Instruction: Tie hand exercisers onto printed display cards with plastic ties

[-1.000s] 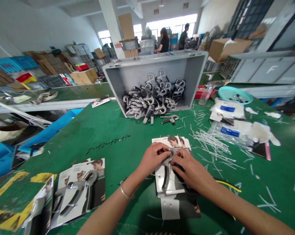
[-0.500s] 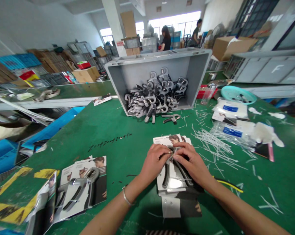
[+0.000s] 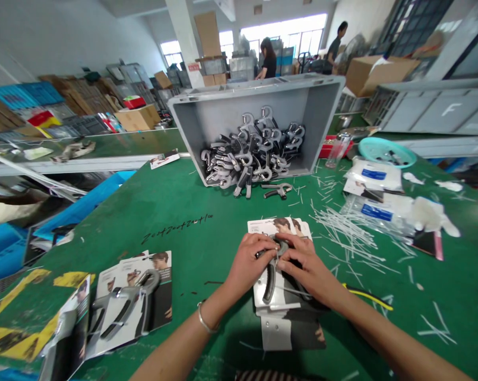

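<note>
A grey and black hand grip strengthener (image 3: 269,283) lies on a printed backing card (image 3: 258,227), on top of a small stack of such cards. My left hand (image 3: 253,259) is closed at its upper left end, thumb and fingers pinched near the spring. From the other side, my right hand (image 3: 304,262) pinches at the same spot, covering much of the right handle. A thin white cable tie (image 3: 296,290) crosses the lower part of the grip. Another pale strand shows between my fingertips, mostly hidden by them.
A tipped grey crate (image 3: 258,95) full of hand grips stands ahead, one loose grip (image 3: 277,189) before it. Carded grips (image 3: 131,301) lie left. Cable ties (image 3: 346,233), yellow-handled pliers (image 3: 368,297), plastic bags (image 3: 376,211) and a turquoise dish (image 3: 386,153) are right. Two people stand far back.
My right hand's fingers have shifted slightly down and inward over the grip, covering more of the right handle. My left hand stays nearly in place. A person in the background has moved right.
</note>
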Available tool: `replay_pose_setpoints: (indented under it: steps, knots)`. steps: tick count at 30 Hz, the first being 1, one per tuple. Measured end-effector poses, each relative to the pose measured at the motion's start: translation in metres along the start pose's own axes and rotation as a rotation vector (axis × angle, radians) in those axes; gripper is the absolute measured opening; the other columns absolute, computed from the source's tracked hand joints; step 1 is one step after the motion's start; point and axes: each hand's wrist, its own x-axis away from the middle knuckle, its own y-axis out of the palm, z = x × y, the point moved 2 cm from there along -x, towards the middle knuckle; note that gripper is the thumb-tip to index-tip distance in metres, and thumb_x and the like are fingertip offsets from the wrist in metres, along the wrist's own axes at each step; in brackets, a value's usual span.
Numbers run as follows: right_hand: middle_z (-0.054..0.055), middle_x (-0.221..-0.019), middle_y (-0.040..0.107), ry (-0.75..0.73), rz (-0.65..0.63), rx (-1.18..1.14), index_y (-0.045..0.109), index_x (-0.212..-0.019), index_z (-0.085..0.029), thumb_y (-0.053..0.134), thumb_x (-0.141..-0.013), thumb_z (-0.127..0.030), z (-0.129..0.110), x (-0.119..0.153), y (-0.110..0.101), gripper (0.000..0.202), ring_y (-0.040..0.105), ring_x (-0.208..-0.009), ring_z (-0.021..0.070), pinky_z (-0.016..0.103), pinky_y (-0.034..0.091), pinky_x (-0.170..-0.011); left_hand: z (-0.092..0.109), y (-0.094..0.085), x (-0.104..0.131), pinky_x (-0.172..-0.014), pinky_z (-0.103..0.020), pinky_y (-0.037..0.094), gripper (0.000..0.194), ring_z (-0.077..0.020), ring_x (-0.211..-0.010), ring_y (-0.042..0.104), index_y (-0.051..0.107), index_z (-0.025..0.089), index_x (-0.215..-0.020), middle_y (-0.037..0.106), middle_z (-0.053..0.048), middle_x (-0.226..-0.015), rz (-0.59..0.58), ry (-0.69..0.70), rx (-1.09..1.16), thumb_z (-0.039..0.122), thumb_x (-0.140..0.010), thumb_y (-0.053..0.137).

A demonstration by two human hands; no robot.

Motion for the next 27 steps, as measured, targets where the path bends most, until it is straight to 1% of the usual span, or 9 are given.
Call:
replay_pose_setpoints:
  steps: [7,10,13,15,18,20,23,27]
  knots:
    - [0.002,-0.146,0.047,-0.013,0.018,0.006,0.069,-0.083,-0.025,0.059,-0.093,-0.032,0.000,0.002,0.000,0.016,0.036,-0.136,0.0272,0.052,0.027,-0.112,0.000,0.000,0.003,-0.092,-0.038,0.044,0.011,-0.0196,-0.097,0.059,0.075,0.025,-0.089,0.071,-0.002,-0.096,-0.013,0.005,-0.027,0.018,-0.086,0.067]
    - [0.003,-0.145,0.048,-0.019,0.031,0.006,0.069,-0.084,-0.025,0.058,-0.093,-0.032,0.000,0.001,0.000,0.016,0.037,-0.135,0.0276,0.053,0.028,-0.111,0.003,-0.001,0.005,-0.092,-0.038,0.044,0.011,-0.0201,-0.097,0.059,0.075,0.025,-0.091,0.071,-0.003,-0.097,-0.025,0.044,-0.047,0.019,-0.088,0.066]
    - [0.004,-0.140,0.052,0.004,0.066,-0.025,0.068,-0.083,-0.024,0.058,-0.093,-0.032,0.001,-0.001,0.000,0.016,0.039,-0.134,0.0276,0.053,0.027,-0.111,0.007,-0.006,0.005,-0.095,-0.038,0.043,0.014,-0.0200,-0.100,0.059,0.074,0.024,-0.096,0.071,-0.004,-0.101,-0.087,0.098,-0.015,0.022,-0.090,0.062]
    - [0.004,-0.137,0.055,0.008,0.088,-0.040,0.066,-0.081,-0.023,0.058,-0.093,-0.032,0.001,-0.002,0.001,0.017,0.041,-0.132,0.0271,0.052,0.027,-0.110,0.007,-0.011,0.004,-0.095,-0.037,0.043,0.014,-0.0194,-0.099,0.060,0.073,0.023,-0.095,0.072,-0.004,-0.099,-0.133,0.055,0.060,0.024,-0.092,0.060]
    - [0.004,-0.136,0.055,-0.022,0.096,-0.007,0.065,-0.080,-0.023,0.058,-0.093,-0.031,0.001,-0.003,0.003,0.017,0.041,-0.131,0.0263,0.050,0.028,-0.110,0.008,-0.016,-0.001,-0.091,-0.033,0.044,0.013,-0.0184,-0.092,0.061,0.070,0.022,-0.087,0.071,-0.002,-0.090,-0.154,-0.045,0.131,0.028,-0.092,0.060]
    - [0.004,-0.137,0.054,-0.037,0.100,0.010,0.064,-0.085,-0.024,0.057,-0.094,-0.030,0.001,-0.002,0.004,0.013,0.041,-0.131,0.0257,0.050,0.028,-0.109,0.012,-0.016,-0.005,-0.089,-0.032,0.044,0.012,-0.0178,-0.090,0.060,0.067,0.021,-0.081,0.069,-0.001,-0.086,-0.151,-0.037,0.084,0.025,-0.090,0.061]
    - [0.005,-0.133,0.056,-0.054,0.098,0.010,0.063,-0.090,-0.024,0.057,-0.094,-0.028,0.003,0.000,0.005,0.008,0.044,-0.127,0.0250,0.048,0.031,-0.107,0.019,-0.012,-0.006,-0.090,-0.033,0.041,0.013,-0.0174,-0.089,0.059,0.064,0.020,-0.078,0.068,0.000,-0.085,-0.155,0.003,-0.028,0.019,-0.090,0.059]
    - [0.005,-0.125,0.060,-0.072,0.118,0.022,0.062,-0.085,-0.023,0.059,-0.093,-0.029,0.005,0.001,0.006,0.010,0.048,-0.121,0.0257,0.048,0.034,-0.104,0.024,-0.010,-0.003,-0.092,-0.036,0.039,0.008,-0.0196,-0.095,0.059,0.065,0.022,-0.083,0.069,-0.001,-0.091,-0.217,0.018,-0.100,0.026,-0.090,0.062]
